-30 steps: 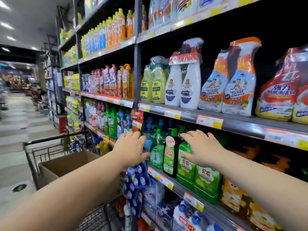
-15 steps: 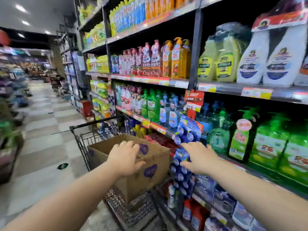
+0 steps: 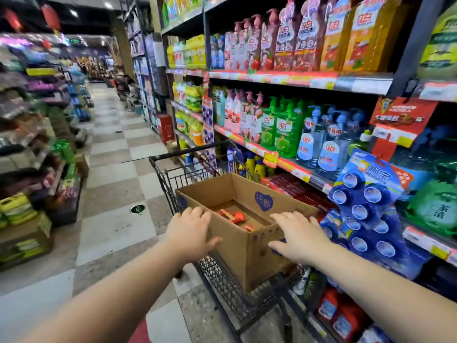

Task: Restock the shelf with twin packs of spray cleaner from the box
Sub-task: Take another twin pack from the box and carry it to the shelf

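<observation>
An open cardboard box (image 3: 249,253) stands in a black wire shopping cart (image 3: 230,283) beside the shelving. Inside it I see the orange-red spray heads of a cleaner pack (image 3: 233,217) lying near the bottom. My left hand (image 3: 190,232) hovers over the box's near left rim, fingers relaxed and holding nothing. My right hand (image 3: 298,237) reaches over the near right corner of the box, fingers spread, also holding nothing. Whether either hand touches the cardboard is unclear.
The shelving (image 3: 309,81) on the right carries dish soap and cleaner bottles. A hanging strip of blue toilet blocks (image 3: 366,214) dangles just right of the box. The checkered aisle floor (image 3: 116,219) stretches ahead, with another display rack (image 3: 27,174) on the left.
My view has swung left and down from the shelf to the cart. Both hands left the shelf bottles and came down over the box's near rim.
</observation>
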### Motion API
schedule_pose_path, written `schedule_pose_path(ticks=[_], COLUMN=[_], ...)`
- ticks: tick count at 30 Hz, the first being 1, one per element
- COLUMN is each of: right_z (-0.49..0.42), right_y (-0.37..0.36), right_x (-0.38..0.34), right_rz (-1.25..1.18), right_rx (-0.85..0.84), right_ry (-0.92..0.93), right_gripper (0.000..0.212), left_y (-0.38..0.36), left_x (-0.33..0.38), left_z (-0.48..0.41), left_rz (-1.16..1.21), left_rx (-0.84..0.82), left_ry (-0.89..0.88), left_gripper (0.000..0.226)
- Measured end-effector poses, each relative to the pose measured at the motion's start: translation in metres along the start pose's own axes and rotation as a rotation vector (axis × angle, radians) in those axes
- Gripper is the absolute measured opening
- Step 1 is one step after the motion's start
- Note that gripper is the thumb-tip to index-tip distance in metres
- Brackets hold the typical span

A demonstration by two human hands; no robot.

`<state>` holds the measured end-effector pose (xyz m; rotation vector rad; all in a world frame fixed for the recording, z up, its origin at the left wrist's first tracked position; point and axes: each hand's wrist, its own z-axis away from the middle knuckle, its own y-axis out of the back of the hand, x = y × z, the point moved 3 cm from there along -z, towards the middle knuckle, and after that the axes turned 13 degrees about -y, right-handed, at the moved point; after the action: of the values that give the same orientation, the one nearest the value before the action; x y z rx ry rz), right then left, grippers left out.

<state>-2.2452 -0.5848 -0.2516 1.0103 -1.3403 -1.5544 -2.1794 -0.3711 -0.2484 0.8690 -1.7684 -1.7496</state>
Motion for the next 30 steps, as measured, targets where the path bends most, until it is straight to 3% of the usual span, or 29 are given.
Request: schedule_pose_path(ticks=[7, 17, 30], right_z=[-0.12, -0.227, -0.29], right_y=[-0.009, -0.047, -0.118], right_x=[-0.035, 0.0, 0.006], right_rz=[-0.034, -0.023, -0.059], right_rx=[-0.038, -0.215, -0.375], right_ry=[0.002, -0.163, -0.425], right_gripper=[0.07, 0.07, 0.069], left_y=[-0.018, -0.077, -0.164], left_x=[-0.072, -0.097, -0.091], left_z=[-0.1, -0.215, -0.35], left_rz=[-0.039, 0.03, 0.032], left_rx=[-0.069, -0.223, -0.392], left_ry=[0.003, -0.091, -0.469], left_gripper=[0.062, 0.062, 0.067])
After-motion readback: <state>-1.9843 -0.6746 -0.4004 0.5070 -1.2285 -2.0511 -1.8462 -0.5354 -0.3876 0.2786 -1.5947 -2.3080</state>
